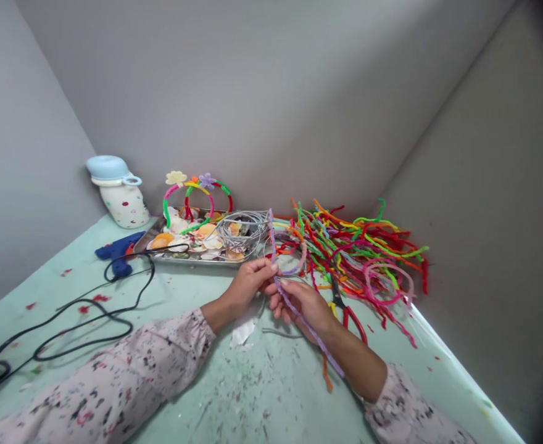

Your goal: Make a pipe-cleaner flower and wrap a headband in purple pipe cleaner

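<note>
My left hand (246,287) pinches a purple pipe cleaner (309,325) between thumb and fingers. One end stands up above the fingertips, and the other slants down over my right wrist. My right hand (306,307) closes on the same pipe cleaner just below the left, with the fingertips of both hands almost touching. Just beyond them curves a hoop (303,250) with pink, orange and purple covering; whether my fingers also grip it, I cannot tell. Scissors (337,293) with red and yellow handles lie past my right hand, partly hidden. Near my right forearm is an orange pipe cleaner (327,373).
A metal tray (197,262) holds shells, coiled grey wire (246,231) and two colourful hoops with flowers (207,180). Right of it spreads a pile of pipe cleaners (359,237). A blue glue gun (120,248), its black cord (128,324) and a white bottle (124,203) occupy the left.
</note>
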### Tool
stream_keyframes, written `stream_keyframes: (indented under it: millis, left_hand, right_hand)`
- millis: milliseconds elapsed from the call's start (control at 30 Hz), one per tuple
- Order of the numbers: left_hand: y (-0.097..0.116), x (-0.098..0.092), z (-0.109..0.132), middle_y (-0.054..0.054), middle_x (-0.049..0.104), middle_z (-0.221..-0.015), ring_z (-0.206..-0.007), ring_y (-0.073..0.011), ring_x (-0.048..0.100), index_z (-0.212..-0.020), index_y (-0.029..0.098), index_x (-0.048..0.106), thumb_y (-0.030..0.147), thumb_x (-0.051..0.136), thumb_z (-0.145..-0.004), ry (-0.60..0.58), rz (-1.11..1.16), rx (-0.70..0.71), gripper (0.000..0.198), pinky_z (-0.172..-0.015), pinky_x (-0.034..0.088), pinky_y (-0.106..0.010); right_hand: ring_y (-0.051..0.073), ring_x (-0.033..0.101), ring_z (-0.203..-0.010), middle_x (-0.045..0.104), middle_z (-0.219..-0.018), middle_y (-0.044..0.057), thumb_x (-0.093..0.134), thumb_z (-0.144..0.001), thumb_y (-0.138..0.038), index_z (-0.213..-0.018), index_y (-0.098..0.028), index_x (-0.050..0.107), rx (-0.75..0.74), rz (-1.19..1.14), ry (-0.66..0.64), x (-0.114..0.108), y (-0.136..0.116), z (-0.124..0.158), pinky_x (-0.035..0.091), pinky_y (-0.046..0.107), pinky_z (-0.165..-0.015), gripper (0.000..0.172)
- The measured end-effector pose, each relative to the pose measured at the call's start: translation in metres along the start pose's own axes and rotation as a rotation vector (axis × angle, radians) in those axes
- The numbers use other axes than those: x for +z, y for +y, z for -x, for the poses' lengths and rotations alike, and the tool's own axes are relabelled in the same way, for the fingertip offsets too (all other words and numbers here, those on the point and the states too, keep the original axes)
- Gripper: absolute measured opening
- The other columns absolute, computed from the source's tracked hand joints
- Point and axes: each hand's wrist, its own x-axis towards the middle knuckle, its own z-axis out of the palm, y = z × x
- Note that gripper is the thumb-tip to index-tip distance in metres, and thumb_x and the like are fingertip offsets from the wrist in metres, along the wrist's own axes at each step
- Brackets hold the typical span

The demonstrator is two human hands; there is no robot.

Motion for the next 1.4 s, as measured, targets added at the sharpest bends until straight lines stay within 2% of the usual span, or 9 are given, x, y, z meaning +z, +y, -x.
stream_keyframes:
  millis: [133,367,633,700,900,1000,1133,1300,1400]
  left_hand:
    - [-0.002,-0.003,-0.003,0.002,0.051,-0.059,-0.046,-0.0046,0.041,-0.069,0.014,0.058,0.039,0.067,-0.076,0.074,-0.037,0.041,0.027,-0.045,0.03,-0.017]
    - [-0.001,-0.003,-0.003,0.004,0.045,-0.054,-0.047,-0.0053,0.035,-0.067,0.014,0.06,0.042,0.067,-0.074,0.138,-0.125,0.075,0.03,-0.046,0.025,-0.02]
    - [0.001,-0.003,-0.003,0.004,0.044,-0.055,-0.05,-0.0065,0.035,-0.063,0.014,0.057,0.044,0.067,-0.073,0.186,-0.172,0.123,0.033,-0.048,0.026,-0.022]
    - [0.001,-0.003,-0.004,0.005,0.044,-0.054,-0.049,-0.0061,0.034,-0.065,0.014,0.058,0.044,0.067,-0.073,0.186,-0.151,0.112,0.033,-0.047,0.024,-0.021]
    - [0.001,-0.004,-0.006,0.005,0.046,-0.057,-0.046,-0.0047,0.035,-0.071,0.015,0.057,0.045,0.066,-0.075,0.187,-0.018,0.098,0.032,-0.045,0.024,-0.019]
    - [0.0,-0.004,-0.006,0.004,0.046,-0.057,-0.045,-0.004,0.036,-0.072,0.014,0.058,0.045,0.065,-0.076,0.184,-0.023,0.106,0.031,-0.044,0.024,-0.018]
    - [0.0,-0.005,-0.005,0.004,0.048,-0.056,-0.045,-0.0042,0.038,-0.073,0.015,0.058,0.045,0.065,-0.076,0.195,-0.06,0.102,0.031,-0.044,0.025,-0.018]
    - [0.001,-0.005,-0.005,0.005,0.045,-0.053,-0.045,-0.005,0.035,-0.068,0.015,0.057,0.045,0.064,-0.077,0.232,-0.134,0.142,0.032,-0.044,0.023,-0.019]
    - [0.002,-0.005,-0.004,0.005,0.042,-0.052,-0.045,-0.0055,0.034,-0.066,0.015,0.055,0.045,0.063,-0.077,0.253,-0.166,0.165,0.033,-0.044,0.023,-0.02]
  right_hand:
    - [0.012,0.06,-0.052,0.066,-0.066,0.005,0.058,-0.077,-0.033,-0.081,-0.012,0.067,0.007,-0.019,-0.029,-0.001,0.001,0.0,0.037,0.019,-0.04,0.024]
    - [0.01,0.058,-0.057,0.065,-0.071,0.004,0.064,-0.077,-0.039,-0.08,-0.013,0.067,0.045,0.108,-0.067,0.001,-0.001,0.005,0.039,0.019,-0.047,0.027]
    - [0.005,0.038,-0.039,0.047,-0.045,-0.006,0.063,-0.077,-0.046,-0.059,-0.016,0.053,0.036,0.392,0.02,0.009,-0.006,0.009,0.025,0.018,-0.039,0.036]
    - [0.004,0.037,-0.039,0.048,-0.046,-0.005,0.063,-0.077,-0.047,-0.059,-0.016,0.053,0.025,0.367,0.012,0.009,-0.005,0.009,0.024,0.018,-0.038,0.037]
    - [0.009,0.052,-0.048,0.063,-0.066,0.005,0.049,-0.082,-0.054,-0.078,-0.012,0.066,0.047,0.058,0.017,0.001,0.002,0.003,0.032,0.019,-0.039,0.046]
    - [0.009,0.051,-0.047,0.062,-0.062,0.004,0.053,-0.079,-0.044,-0.076,-0.012,0.067,0.057,0.019,0.027,-0.001,0.002,0.002,0.032,0.019,-0.04,0.036]
    - [0.006,0.045,-0.046,0.058,-0.059,0.0,0.059,-0.078,-0.038,-0.074,-0.013,0.066,0.056,0.122,-0.022,0.001,-0.002,0.005,0.029,0.018,-0.041,0.026]
    - [0.006,0.042,-0.045,0.052,-0.055,-0.003,0.06,-0.078,-0.044,-0.074,-0.015,0.063,0.069,0.314,-0.028,0.007,-0.005,0.009,0.025,0.019,-0.042,0.03]
    - [0.005,0.037,-0.042,0.048,-0.052,-0.005,0.059,-0.079,-0.044,-0.064,-0.016,0.055,0.059,0.393,-0.024,0.01,-0.005,0.011,0.023,0.02,-0.041,0.032]
